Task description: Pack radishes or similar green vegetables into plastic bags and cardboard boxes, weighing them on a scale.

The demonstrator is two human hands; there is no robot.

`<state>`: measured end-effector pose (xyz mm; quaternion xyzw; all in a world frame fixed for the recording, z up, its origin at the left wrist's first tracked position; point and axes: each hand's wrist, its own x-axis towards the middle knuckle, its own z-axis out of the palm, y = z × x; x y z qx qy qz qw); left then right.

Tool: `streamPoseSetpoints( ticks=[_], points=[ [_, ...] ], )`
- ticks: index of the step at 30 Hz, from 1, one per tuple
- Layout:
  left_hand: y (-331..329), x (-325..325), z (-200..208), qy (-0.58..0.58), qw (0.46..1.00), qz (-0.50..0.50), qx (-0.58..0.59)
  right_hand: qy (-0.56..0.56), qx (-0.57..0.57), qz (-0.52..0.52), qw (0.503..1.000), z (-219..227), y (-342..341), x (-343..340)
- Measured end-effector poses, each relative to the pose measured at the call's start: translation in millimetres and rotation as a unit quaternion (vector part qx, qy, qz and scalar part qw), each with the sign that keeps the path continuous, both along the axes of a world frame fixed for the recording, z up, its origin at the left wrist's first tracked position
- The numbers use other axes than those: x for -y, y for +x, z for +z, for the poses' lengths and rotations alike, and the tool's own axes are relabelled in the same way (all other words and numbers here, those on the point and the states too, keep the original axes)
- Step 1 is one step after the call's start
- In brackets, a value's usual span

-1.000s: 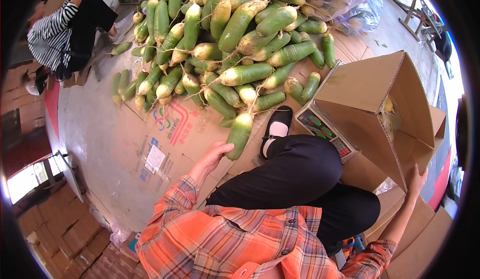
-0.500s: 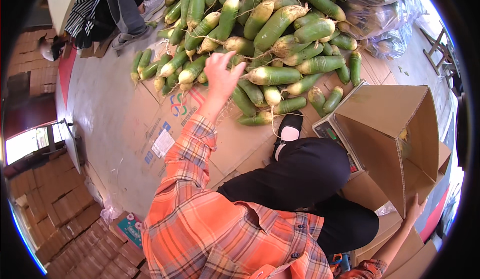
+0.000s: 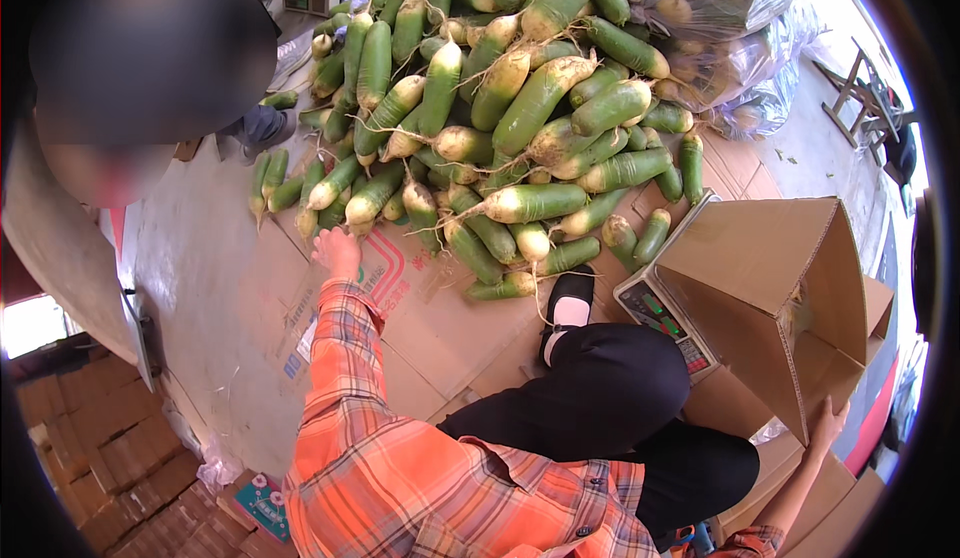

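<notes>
A big heap of green radishes [image 3: 500, 128] with pale root ends lies in front of me. My left hand [image 3: 338, 251] is at the heap's lower left edge, just below a green radish [image 3: 374, 196], its fingers a little apart and nothing visible in them. On the right, my right hand [image 3: 828, 424] grips the lower edge of an open cardboard box [image 3: 735, 258]. The box lies tilted on a digital scale [image 3: 660, 313], its opening facing right. Only a small part of its inside shows.
Clear plastic bags of radishes [image 3: 715, 18] stand at the back right. Flattened cardboard [image 3: 430, 308] covers the floor under the heap. Another person [image 3: 150, 68] is close at the upper left. Stacked cartons [image 3: 110, 438] fill the lower left. My foot [image 3: 570, 308] rests beside the heap.
My left hand has moved left and down, from the heap's front middle to its lower left edge. The other person has come into the upper left. My right hand stays at the box.
</notes>
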<state>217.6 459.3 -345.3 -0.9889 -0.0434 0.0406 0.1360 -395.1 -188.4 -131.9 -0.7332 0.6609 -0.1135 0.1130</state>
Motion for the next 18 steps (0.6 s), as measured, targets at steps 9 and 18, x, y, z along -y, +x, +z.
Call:
streamPoseSetpoints(
  ticks=[9, 18],
  points=[
    [-26.8, 18.9, 14.5, -0.323, 0.939, -0.120, -0.008, -0.003, 0.033, 0.023, 0.999, -11.5, -7.7, 7.4],
    [-54.8, 48.6, 146.7, -0.699, 0.695, 0.148, -0.077, 0.024, 0.082, 0.020, 0.996, -2.1, 7.3, -1.2]
  ],
)
